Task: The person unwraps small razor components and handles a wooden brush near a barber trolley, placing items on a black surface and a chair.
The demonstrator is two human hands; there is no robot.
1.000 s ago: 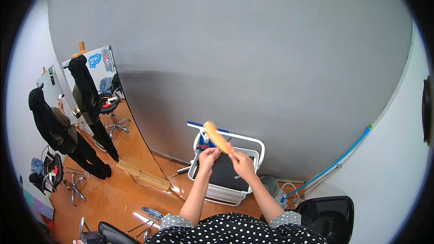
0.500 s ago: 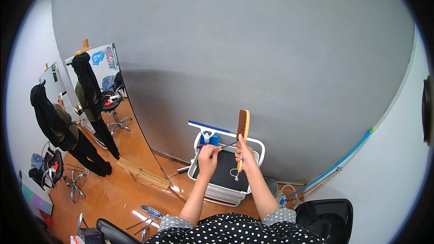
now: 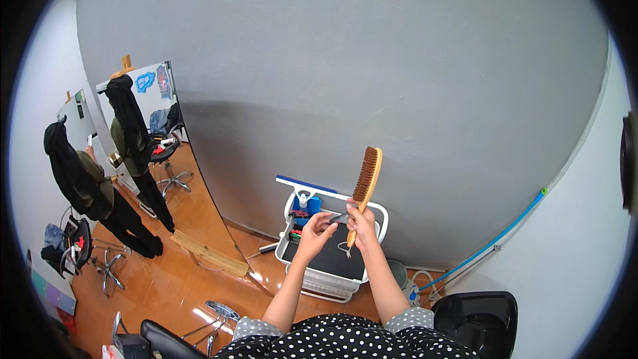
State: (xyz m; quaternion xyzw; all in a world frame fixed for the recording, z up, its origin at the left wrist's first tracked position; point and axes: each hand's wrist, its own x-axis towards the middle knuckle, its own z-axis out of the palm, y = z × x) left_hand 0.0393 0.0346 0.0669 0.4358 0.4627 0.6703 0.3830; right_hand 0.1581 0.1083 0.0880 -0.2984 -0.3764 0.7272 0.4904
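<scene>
Gripping the wooden brush (image 3: 365, 183) upright by its handle above the white cart (image 3: 330, 278), the right hand (image 3: 359, 222) is clenched while the left hand (image 3: 318, 229) pinches a small dark tool (image 3: 338, 217) beside it.

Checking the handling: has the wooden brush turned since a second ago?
Yes. The wooden brush swung from leaning left to nearly upright above the white cart, held by the right hand.

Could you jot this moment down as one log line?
right hand: holds wooden brush upright | left hand: at its handle | below: white cart
</scene>
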